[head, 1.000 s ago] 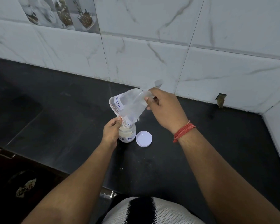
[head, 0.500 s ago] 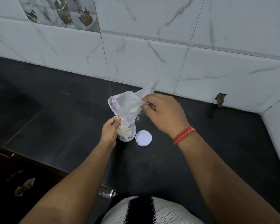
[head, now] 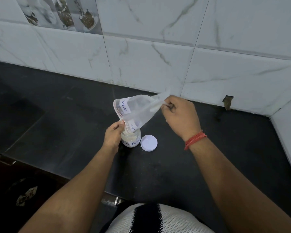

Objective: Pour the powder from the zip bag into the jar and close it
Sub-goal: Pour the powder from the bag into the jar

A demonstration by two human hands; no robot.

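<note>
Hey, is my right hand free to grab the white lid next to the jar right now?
Probably not yet. The right hand is pinching the raised bottom end of the zip bag. The white lid lies uncovered on the counter, right of the jar, so nothing blocks it once the bag is released.

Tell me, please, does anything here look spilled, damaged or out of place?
No spill shows on the counter. The lid lies beside the open jar, as expected while pouring. Only a chipped hole at the wall tiles' base looks damaged.
</note>
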